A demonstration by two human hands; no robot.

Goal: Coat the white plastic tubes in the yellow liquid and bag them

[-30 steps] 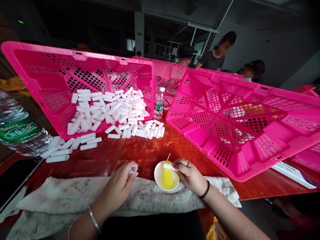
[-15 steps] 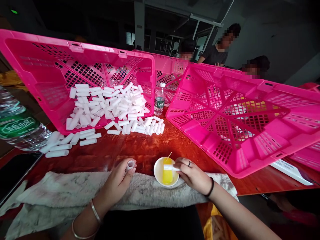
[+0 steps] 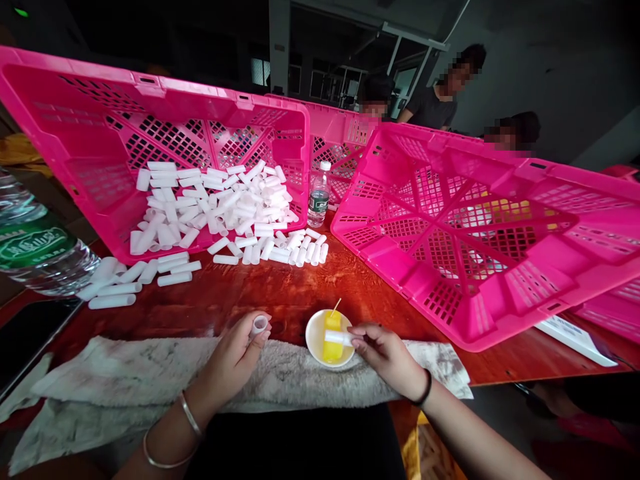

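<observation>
My left hand (image 3: 239,357) is closed around a short white plastic tube (image 3: 259,325), whose open end faces up toward me. Between the fingers of my right hand (image 3: 387,353) is a thinner white tube-like piece (image 3: 337,337), held level over a small white bowl (image 3: 311,333). Inside the bowl lies a yellow block (image 3: 332,351), perhaps a sponge, with a thin stick (image 3: 336,306) poking up at its far side. I cannot tell whether the thinner piece touches the block. A grey-white towel (image 3: 165,370) lies under both wrists along the table edge.
A pink crate (image 3: 55,120) on its side at the left spills many white tubes (image 3: 240,207) onto the red-brown table (image 3: 240,293). Another tilted pink crate (image 3: 470,327) stands right. A small water bottle (image 3: 319,200) and a large one (image 3: 40,247) stand nearby. Several people sit or stand behind.
The view has tilted slightly, so everything sits a little higher. My right fingers have shifted slightly on the thinner white piece; my left hand keeps its grip on the tube.
</observation>
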